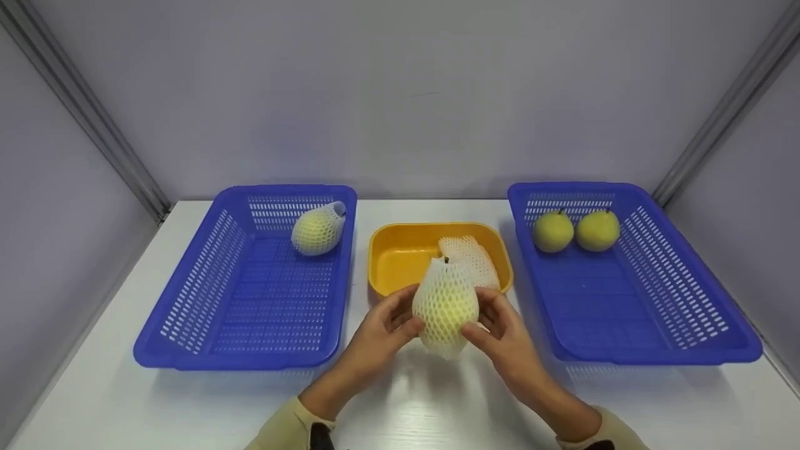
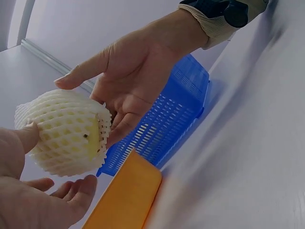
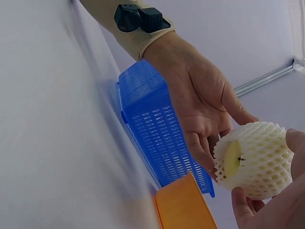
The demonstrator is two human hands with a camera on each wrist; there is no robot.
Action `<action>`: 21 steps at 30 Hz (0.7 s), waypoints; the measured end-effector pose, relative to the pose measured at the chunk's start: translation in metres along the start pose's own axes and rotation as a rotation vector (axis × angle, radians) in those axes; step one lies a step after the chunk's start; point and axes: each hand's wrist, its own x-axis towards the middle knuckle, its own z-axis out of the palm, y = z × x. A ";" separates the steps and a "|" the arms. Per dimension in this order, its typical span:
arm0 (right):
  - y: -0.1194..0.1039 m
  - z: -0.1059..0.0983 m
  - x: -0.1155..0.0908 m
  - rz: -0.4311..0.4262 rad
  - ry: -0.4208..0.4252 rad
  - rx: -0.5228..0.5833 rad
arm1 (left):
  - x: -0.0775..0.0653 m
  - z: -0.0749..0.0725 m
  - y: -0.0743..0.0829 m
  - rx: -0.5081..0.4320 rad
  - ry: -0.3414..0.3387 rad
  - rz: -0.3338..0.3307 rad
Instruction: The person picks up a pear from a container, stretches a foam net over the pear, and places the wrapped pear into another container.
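Note:
Between both hands, raised above the table, is a yellow pear (image 1: pixel 445 309) in a white foam net. Its stem pokes out of the net's top, and in the wrist views the underside shows through the open lower end. My left hand (image 1: pixel 382 334) grips the netted pear from the left, thumb in front. From the right side, my right hand (image 1: pixel 509 344) holds it likewise. Just behind stands an orange basin (image 1: pixel 400 269) with loose white foam netting (image 1: pixel 470 253) inside, partly hidden by the pear.
At the left, a blue basket (image 1: pixel 275 300) contains one netted pear (image 1: pixel 317 231). Another blue basket (image 1: pixel 594 306) at the right has two bare pears, a left one (image 1: pixel 553 232) and a right one (image 1: pixel 598 231). Grey walls (image 1: pixel 425 94) enclose the white table (image 1: pixel 412 412).

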 end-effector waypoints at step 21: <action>0.002 -0.004 -0.002 0.000 -0.007 0.000 | 0.000 0.000 -0.003 0.024 -0.009 0.013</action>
